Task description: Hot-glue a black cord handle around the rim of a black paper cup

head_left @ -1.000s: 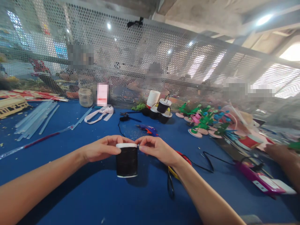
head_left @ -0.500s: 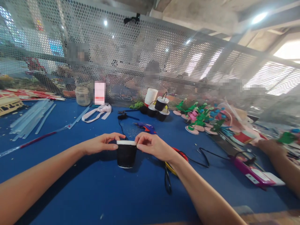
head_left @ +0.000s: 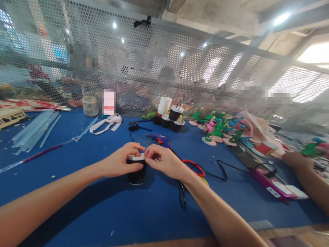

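Note:
A black cup with a white rim [head_left: 136, 176] stands upright on the blue tabletop in front of me. My left hand [head_left: 125, 159] grips it from the left, thumb across the front just under the rim and fingers over the top. At the rim's right side, my right hand [head_left: 160, 159] is closed in a pinch; its fingertips touch the edge, and whatever lies between them is hidden. Behind my hands lies a blue and orange glue gun [head_left: 159, 139]. Farther back sit several similar black cups [head_left: 176, 112] with thin black handles, beside a stack of white cups [head_left: 164, 105].
Clear flat strips [head_left: 36, 130], a white ribbon [head_left: 106, 124] and a glass jar [head_left: 90, 105] are at the left. Green and pink figures [head_left: 218, 128] crowd the right. A purple power strip [head_left: 272, 183] with cords lies near another person's hand [head_left: 298, 163]. A perforated metal screen [head_left: 144, 55] stands behind.
My left hand has moved from the rim's left edge to a fuller grip, with the thumb now across the cup's front. My right fingertips have shifted slightly left along the rim.

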A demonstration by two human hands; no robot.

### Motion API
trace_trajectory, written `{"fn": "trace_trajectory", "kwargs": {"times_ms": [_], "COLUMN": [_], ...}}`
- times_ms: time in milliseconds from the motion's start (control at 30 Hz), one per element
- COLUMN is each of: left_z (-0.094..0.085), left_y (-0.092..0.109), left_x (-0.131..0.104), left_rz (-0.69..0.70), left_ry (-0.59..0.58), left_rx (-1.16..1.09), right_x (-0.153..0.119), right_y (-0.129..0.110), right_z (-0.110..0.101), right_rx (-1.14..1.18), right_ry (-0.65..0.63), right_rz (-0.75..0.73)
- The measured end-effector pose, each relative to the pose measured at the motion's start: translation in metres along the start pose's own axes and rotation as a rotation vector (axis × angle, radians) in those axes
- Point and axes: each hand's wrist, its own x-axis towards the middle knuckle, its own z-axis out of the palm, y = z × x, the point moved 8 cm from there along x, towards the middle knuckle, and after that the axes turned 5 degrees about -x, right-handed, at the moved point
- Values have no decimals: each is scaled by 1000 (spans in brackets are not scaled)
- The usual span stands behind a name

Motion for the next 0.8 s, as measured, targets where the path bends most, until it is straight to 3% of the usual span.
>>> {"fn": "trace_trajectory", "kwargs": {"times_ms": [633,800], "left_z": [3,-3], "left_y": [-16,-15], "left_x": [-5,-4], "left_rz": [21,25], "left_ry": [-100,-25], "left_rx": [-348,-208], "right_x": [-5,-3], "right_y": [2,-2], "right_z": [-1,0], "right_rx": [-27,-109], "right_ry": [-13,5], "right_rz": [69,65]}}
